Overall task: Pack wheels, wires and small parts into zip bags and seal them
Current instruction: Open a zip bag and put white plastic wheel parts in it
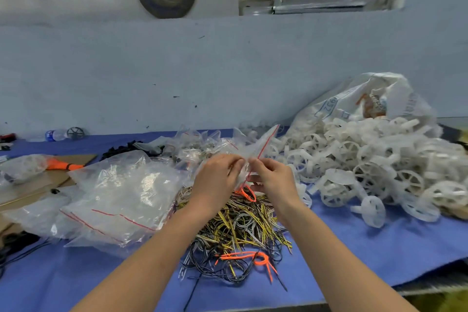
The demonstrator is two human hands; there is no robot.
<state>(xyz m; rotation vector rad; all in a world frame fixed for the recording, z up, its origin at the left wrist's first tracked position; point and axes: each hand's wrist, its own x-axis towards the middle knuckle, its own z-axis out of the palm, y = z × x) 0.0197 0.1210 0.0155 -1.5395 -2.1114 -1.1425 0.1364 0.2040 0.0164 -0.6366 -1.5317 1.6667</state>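
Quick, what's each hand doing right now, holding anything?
Left hand: fingers pinching the zip bag by its red-striped edge.
Right hand: pinching the same zip bag, raised above the wire pile.

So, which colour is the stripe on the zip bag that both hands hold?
Red: a thin red line along the clear zip bag, seen in the head view.

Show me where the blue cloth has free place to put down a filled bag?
Bare cloth lies between the wires and the wheels, and at the near left corner below the bags. The middle is crowded.
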